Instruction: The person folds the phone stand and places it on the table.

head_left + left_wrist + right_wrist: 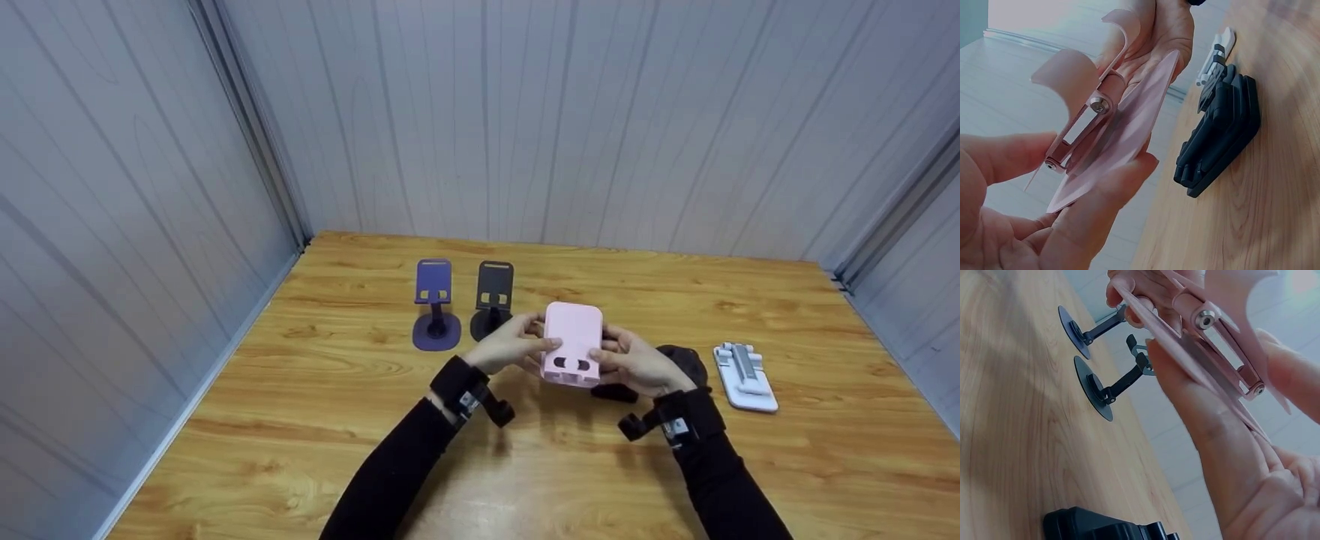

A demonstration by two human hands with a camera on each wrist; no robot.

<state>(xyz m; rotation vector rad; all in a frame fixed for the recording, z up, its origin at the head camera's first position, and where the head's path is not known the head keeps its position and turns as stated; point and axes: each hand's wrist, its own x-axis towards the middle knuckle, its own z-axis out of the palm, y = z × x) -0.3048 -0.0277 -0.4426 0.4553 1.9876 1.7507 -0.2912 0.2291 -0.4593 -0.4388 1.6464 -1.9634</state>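
A pink phone stand [574, 326] is held above the table between both hands, partly folded, its cradle face turned up in the head view. My left hand [510, 346] grips its left edge, thumb on the cradle. On the opposite edge my right hand [636, 364] pinches it in the same way. The left wrist view shows the pink stand's hinged arm [1086, 121] between cradle and flat base, with fingers around both plates. Under and beside the right hand lies a folded black phone stand [1221, 135], mostly covered in the head view.
Behind the left hand stand an unfolded purple phone stand [435, 326] and an unfolded black phone stand [495, 283]. A white folded phone stand [754, 394] lies on the wooden table [300, 420] at the right. Pale panel walls [525, 127] border the table.
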